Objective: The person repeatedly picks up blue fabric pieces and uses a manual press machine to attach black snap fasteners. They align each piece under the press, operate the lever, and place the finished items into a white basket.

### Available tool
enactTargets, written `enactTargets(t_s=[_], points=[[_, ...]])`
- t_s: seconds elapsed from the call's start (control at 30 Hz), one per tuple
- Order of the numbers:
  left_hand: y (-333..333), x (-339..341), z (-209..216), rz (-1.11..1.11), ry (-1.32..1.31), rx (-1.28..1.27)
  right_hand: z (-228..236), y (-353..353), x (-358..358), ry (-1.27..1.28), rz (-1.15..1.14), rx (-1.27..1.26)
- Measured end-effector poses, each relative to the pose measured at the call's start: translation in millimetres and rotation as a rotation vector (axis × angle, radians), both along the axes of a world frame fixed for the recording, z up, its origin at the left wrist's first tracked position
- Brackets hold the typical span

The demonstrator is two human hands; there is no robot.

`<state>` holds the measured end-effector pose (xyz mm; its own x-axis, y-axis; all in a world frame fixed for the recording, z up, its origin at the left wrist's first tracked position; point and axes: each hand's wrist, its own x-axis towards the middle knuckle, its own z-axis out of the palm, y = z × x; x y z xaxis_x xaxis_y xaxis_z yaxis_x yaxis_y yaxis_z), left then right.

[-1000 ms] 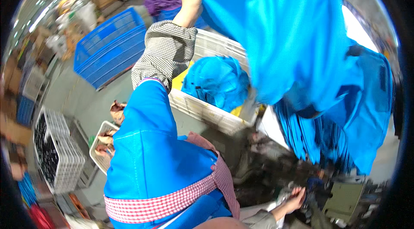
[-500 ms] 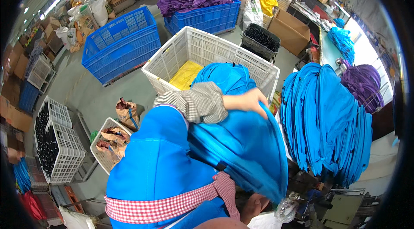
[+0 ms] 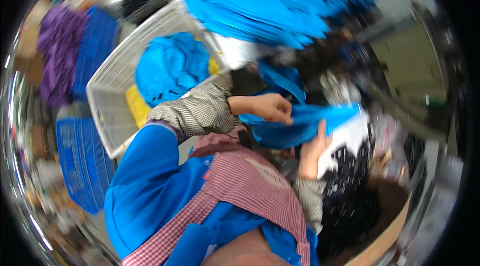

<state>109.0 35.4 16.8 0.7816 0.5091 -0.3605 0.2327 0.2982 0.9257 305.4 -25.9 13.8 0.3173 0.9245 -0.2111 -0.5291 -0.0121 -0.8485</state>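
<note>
My left hand, in a grey checked sleeve cover, is closed with its fingers bent down on a blue fabric piece. My right hand grips the near edge of that piece, its thumb on top and its other fingers mostly hidden. Behind the hands hangs a loose blue strip of fabric. Close to my right hand lies a heap of small black parts, some on a white surface. Motion blurs much of the picture.
A white plastic crate at the left holds a blue fabric bundle and something yellow. A large stack of blue fabric pieces lies beyond it. Blue crates stand farther left. A greenish machine panel is at the right, with a cardboard edge below.
My view has turned to the right. My left hand has gone from the blue fabric beside the white crate to the piece before me. My right hand now shows clearly on that piece.
</note>
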Motion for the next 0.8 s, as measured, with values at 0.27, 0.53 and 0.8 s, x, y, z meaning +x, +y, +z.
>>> enactTargets(t_s=[0.27,0.53,0.8], points=[[14.4,77.9,10.1,0.365,0.063,0.521,9.3,14.5,35.4,-0.008,-0.087,-0.003],[21.0,108.7,-20.8,0.166,-0.318,0.112,16.7,22.0,39.4,-0.104,-0.129,0.015],[46.9,97.8,-21.6,0.168,-0.194,0.141,15.3,51.0,35.3,-0.322,-0.127,-0.009]])
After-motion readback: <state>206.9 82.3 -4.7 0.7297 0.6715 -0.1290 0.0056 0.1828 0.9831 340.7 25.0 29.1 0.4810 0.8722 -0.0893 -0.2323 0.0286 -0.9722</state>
